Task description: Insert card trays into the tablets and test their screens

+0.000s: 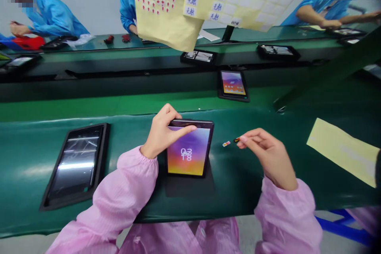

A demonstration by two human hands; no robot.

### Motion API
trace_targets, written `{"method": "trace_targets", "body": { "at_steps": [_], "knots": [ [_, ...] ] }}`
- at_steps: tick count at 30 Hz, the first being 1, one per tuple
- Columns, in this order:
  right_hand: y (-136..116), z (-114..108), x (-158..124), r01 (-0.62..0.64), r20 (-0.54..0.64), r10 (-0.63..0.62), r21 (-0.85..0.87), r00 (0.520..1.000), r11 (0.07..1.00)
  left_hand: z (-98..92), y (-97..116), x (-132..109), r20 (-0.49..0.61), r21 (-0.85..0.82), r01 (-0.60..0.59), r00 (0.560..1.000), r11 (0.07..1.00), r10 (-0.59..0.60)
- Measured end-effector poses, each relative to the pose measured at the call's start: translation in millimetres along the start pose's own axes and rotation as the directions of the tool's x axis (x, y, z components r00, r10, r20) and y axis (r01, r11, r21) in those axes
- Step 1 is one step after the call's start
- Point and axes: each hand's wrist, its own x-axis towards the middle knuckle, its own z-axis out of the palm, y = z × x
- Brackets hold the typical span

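Observation:
My left hand (163, 135) grips the top edge of a tablet (193, 158), thumb across the front and fingers behind. The tablet stands nearly upright on the green bench, its lit purple-to-orange screen facing me and showing a clock. To its right, my right hand (269, 154) pinches a small black card (236, 140) between thumb and fingertips; its exact kind is too small to tell. Just left of those fingertips is a small white, red and yellow chip card (226, 143), like a SIM card, which seems to lie on the bench.
A dark-screened tablet in a black tray (76, 166) lies left. Beyond are a lit tablet (233, 84) and more trayed devices (199, 56). Yellow sticker sheets (166, 27) hang ahead; a yellow paper (342, 151) lies right. A green post (321, 67) slants at right. Co-workers in blue sit opposite.

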Motion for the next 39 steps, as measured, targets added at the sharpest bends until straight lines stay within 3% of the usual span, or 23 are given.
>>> {"method": "trace_targets", "body": {
  "at_steps": [3, 5, 7, 10, 15, 19, 24, 31, 39],
  "knots": [
    [-48, 10, -2, 0.197, -0.071, -0.197, -0.006, 0.978, 0.98, -12.4, 26, -1, -0.121, -0.034, -0.123, 0.986, 0.992, 0.118],
    [-72, 22, -2, 0.345, -0.097, -0.349, -0.051, 0.932, 0.937, -15.8, 37, -5, -0.149, -0.033, -0.181, 0.973, 0.983, 0.174],
    [-87, 35, -1, 0.466, -0.068, -0.473, -0.104, 0.878, 0.879, -17.2, 45, -9, -0.144, -0.054, -0.213, 0.969, 0.976, 0.203],
    [-96, 52, 2, 0.558, 0.04, -0.559, -0.15, 0.828, 0.816, -20.1, 54, -10, -0.103, -0.175, -0.204, 0.977, 0.963, 0.188],
    [-101, 66, 4, 0.584, 0.103, -0.575, -0.186, 0.812, 0.79, -21.6, 61, -8, -0.124, -0.398, -0.056, 0.992, 0.916, 0.007],
    [-102, 76, 5, 0.616, 0.153, -0.597, -0.155, 0.787, 0.772, -10.7, 56, -14, -0.219, -0.524, -0.008, 0.968, 0.852, -0.125],
    [-100, 86, 10, 0.676, 0.253, -0.632, -0.167, 0.733, 0.718, -0.8, 51, -18, -0.309, -0.591, -0.079, 0.941, 0.803, -0.135],
    [-100, 88, 14, 0.691, 0.275, -0.639, -0.176, 0.718, 0.701, -0.6, 49, -16, -0.337, -0.602, -0.124, 0.935, 0.789, -0.111],
    [-105, 87, 23, 0.725, 0.416, -0.606, -0.238, 0.678, 0.647, 2.2, 45, -13, -0.345, -0.593, -0.108, 0.929, 0.798, -0.131]
  ]
}}
